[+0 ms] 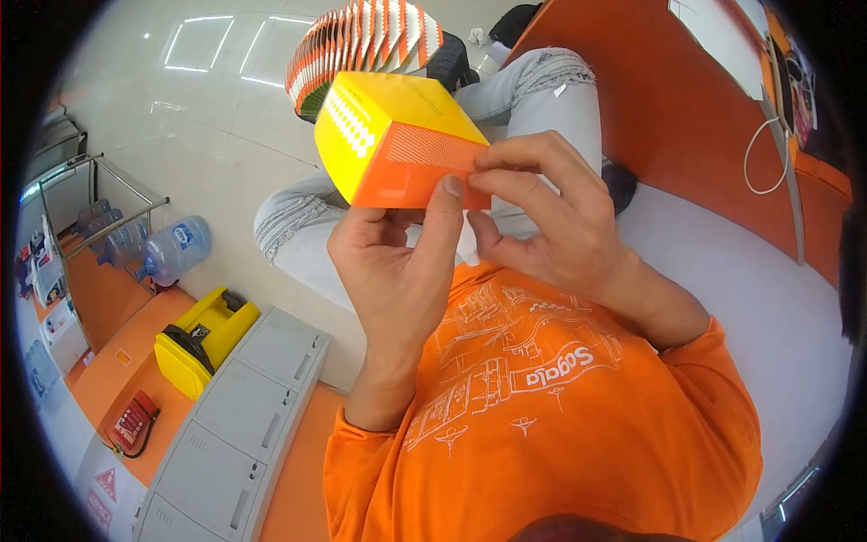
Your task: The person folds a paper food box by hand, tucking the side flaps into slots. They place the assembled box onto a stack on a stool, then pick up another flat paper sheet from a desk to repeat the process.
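Observation:
A yellow and orange folded card piece (361,117), box-like in shape, is held up in front of my chest. My left hand (397,262) grips its lower edge, thumb on the orange panel and the other fingers underneath. At the right corner of that panel, the index and middle fingertips of my right hand (564,203) press on the card, while the right thumb sits lower. Beyond the piece stands a curved row of folded orange, white and green cards (361,50), partly covered by it.
I sit with legs in ripped light jeans (551,90) bent. Grey lockers (239,415) run along the lower left, beside a yellow bin (203,339) and a red bag (134,425). Large water bottles (178,248) lie on a metal rack. A white cable (757,158) hangs at right.

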`<state>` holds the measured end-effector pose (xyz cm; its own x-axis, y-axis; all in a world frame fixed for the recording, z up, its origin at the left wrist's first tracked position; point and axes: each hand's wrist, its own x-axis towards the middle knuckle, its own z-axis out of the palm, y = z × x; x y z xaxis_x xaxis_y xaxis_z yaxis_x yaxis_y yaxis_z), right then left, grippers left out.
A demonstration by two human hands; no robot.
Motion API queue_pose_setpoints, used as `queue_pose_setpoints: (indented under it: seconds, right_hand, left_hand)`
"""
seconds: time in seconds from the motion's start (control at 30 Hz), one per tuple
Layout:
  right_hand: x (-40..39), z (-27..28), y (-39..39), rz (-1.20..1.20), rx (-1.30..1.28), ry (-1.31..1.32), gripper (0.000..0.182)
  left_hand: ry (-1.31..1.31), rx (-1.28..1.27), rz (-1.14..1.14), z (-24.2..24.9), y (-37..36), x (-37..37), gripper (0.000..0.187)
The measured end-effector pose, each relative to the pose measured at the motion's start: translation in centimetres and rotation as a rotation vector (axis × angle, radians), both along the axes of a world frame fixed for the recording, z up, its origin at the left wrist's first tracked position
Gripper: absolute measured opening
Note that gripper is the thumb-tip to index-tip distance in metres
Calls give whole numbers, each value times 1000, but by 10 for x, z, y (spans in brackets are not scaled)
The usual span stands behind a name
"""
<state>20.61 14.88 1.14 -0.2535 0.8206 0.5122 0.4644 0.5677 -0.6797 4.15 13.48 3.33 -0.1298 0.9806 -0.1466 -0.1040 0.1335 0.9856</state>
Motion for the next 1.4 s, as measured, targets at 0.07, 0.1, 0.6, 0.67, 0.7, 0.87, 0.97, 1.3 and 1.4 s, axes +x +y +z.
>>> queue_pose_setpoints:
  seconds: [0.07, 0.1, 0.6, 0.67, 0.7, 0.87, 0.97, 1.3, 1.4]
  right_hand:
    - [0, -4, 2, -19, 17, -18, 29]
    - [2, -5, 3, -12, 60, -32, 30]
    - [18, -8, 4, -34, -850, 448, 10]
    - [22, -9, 6, -22, -869, 442, 10]
    - [23, -12, 6, 27, -884, 482, 9]
    - [18, -14, 1, 112, -809, 419, 7]
    - [12, -12, -5, 102, -827, 430, 7]
    - [5, -9, -19, -4, -850, 453, 15]
    - [3, -13, -22, -10, -848, 447, 15]
  left_hand:
    - [-64, -19, -57, 5, 2, 0, 26]
    - [-65, -16, -55, 5, 2, -1, 26]
    - [529, 61, -445, -27, -6, -13, 18]
    - [504, 59, -457, -26, -5, -18, 15]
    - [469, 29, -479, -25, -2, -24, 15]
    - [186, -277, -569, -15, 6, -41, 22]
    - [58, -365, -583, -18, 5, -42, 23]
    - [-110, -405, -490, -29, -14, -32, 24]
    - [-180, -406, -421, -29, -19, -26, 24]
